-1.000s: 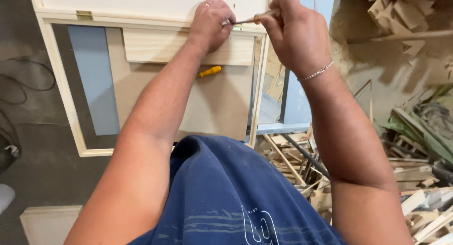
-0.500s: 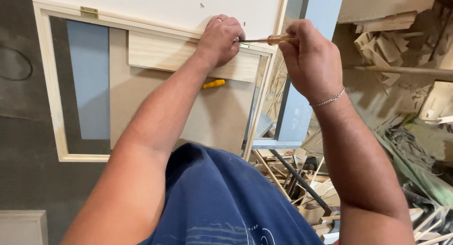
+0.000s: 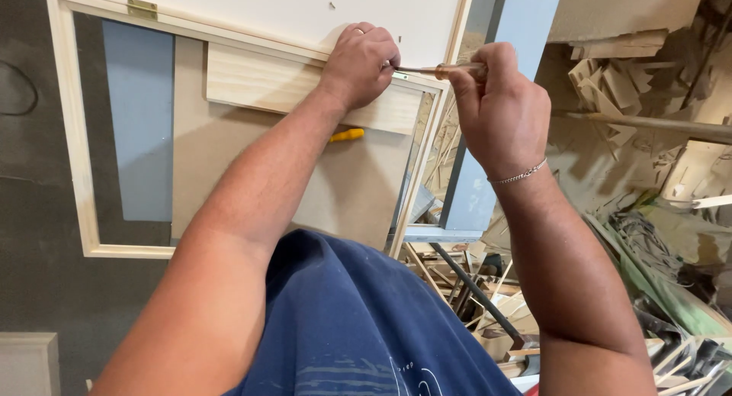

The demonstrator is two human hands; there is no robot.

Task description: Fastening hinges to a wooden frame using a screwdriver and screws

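My left hand (image 3: 360,64) rests with curled fingers on the upper rail of a pale wooden frame (image 3: 72,136), against a white panel (image 3: 290,14). In my right hand (image 3: 499,106) is a screwdriver (image 3: 438,70) with an amber handle, its metal shaft pointing left to the spot beside my left fingers. A green-edged piece sits at the shaft's tip. A light wood board (image 3: 259,83) lies under my left wrist. A yellow tool handle (image 3: 347,135) peeks out below my left forearm.
A brass hinge (image 3: 142,8) sits at the frame's top left. A grey-blue panel (image 3: 137,121) and a brown board (image 3: 351,190) show through the frame. Wood offcuts and scrap (image 3: 488,304) pile up at the right, with a tall blue-grey panel (image 3: 496,98) behind my right hand.
The view has shifted slightly, so the frame and both hands sit lower in the picture. My right hand has turned a little on the screwdriver; my left hand stays on the rail.
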